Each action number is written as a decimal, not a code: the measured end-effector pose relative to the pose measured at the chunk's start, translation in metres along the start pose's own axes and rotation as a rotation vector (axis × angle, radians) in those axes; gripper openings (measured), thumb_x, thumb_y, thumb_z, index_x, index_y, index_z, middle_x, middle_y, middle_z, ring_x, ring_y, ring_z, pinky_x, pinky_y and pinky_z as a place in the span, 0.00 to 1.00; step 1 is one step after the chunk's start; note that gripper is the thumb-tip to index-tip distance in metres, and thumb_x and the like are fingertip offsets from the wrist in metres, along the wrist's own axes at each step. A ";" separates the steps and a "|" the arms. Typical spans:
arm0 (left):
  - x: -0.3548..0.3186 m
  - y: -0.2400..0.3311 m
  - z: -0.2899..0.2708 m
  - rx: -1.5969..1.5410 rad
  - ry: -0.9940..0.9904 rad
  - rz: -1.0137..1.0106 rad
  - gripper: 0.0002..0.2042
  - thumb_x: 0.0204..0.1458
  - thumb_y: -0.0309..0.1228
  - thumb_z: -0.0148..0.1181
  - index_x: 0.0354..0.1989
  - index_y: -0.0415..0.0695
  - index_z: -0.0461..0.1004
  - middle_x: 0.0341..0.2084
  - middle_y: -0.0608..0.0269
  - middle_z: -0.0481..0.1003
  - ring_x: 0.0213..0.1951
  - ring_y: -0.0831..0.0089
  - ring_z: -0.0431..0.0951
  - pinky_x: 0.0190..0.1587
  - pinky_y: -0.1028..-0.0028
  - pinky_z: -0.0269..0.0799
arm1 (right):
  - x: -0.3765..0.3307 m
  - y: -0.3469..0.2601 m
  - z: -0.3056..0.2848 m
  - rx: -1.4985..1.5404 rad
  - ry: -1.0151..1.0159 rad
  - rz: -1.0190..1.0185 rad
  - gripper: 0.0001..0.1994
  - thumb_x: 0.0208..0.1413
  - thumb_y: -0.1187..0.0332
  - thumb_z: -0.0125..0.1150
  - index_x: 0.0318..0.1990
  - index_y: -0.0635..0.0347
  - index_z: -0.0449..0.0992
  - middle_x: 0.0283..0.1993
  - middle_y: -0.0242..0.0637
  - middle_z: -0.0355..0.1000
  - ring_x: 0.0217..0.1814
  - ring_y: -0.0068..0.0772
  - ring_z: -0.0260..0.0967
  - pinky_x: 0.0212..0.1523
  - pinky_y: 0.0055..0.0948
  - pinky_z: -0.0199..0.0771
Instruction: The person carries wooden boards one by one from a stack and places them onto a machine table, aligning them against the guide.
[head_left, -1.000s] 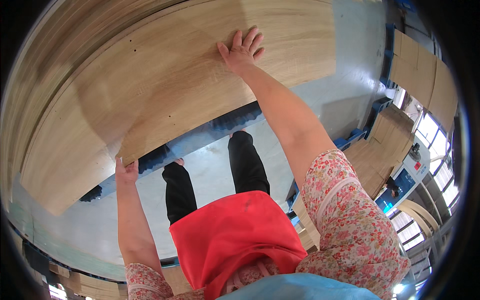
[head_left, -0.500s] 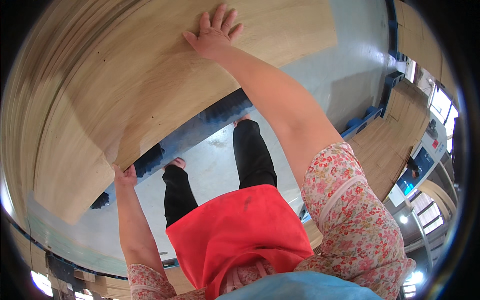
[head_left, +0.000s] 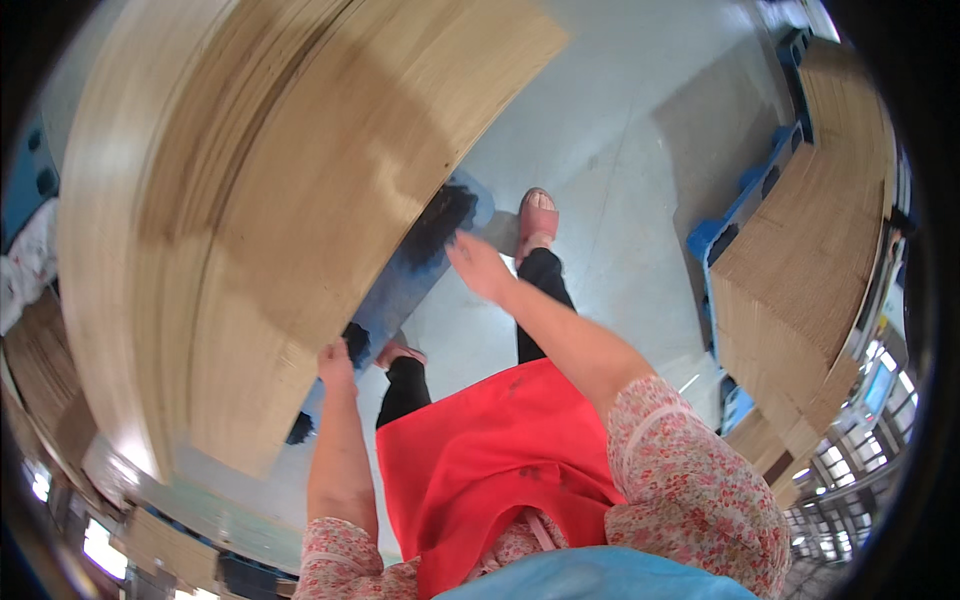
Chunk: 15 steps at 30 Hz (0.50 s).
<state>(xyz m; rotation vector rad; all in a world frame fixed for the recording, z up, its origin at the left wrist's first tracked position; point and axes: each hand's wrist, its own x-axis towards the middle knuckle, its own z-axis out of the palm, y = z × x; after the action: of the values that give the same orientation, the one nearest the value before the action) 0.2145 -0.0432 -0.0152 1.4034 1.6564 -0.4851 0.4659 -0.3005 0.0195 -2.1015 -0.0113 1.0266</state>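
A stack of thin, light-brown wood sheets (head_left: pixel 300 200) rises at the left, its layered edges bending along the far left side. At the near edge of the top sheet, my left hand (head_left: pixel 337 364) is closed, its fingers pinched on the sheet's border. My right hand (head_left: pixel 482 270) hangs just off the stack's near edge, over a dark blue pallet (head_left: pixel 400 285) with black patches. Its fingers are smeared by motion, so their shape is unclear. No object shows in it.
Another wood stack (head_left: pixel 800 240) stands at the right on a blue pallet (head_left: pixel 712 240). My feet in pink slippers (head_left: pixel 537 222) are on the grey floor (head_left: pixel 610 150) beside the near pallet. A red apron (head_left: pixel 500 440) covers my lap. White cloth (head_left: pixel 30 262) lies at far left.
My right hand has lifted off the top of the sheet and come back toward me, beyond its edge. My left hand stays at the border. The whole view has turned.
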 end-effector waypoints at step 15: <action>-0.209 0.221 0.197 0.678 -0.030 0.820 0.22 0.44 0.39 0.65 0.44 0.37 0.73 0.45 0.46 0.72 0.50 0.53 0.70 0.54 0.62 0.64 | -0.129 0.073 -0.160 0.561 -0.136 0.142 0.13 0.58 0.65 0.50 0.40 0.68 0.68 0.27 0.47 0.67 0.27 0.35 0.66 0.31 0.33 0.66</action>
<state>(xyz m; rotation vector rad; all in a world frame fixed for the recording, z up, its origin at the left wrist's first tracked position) 0.4859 -0.2527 0.1024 2.3777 0.7613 -0.5870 0.4641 -0.4955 0.1165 -1.5374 0.3258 1.1024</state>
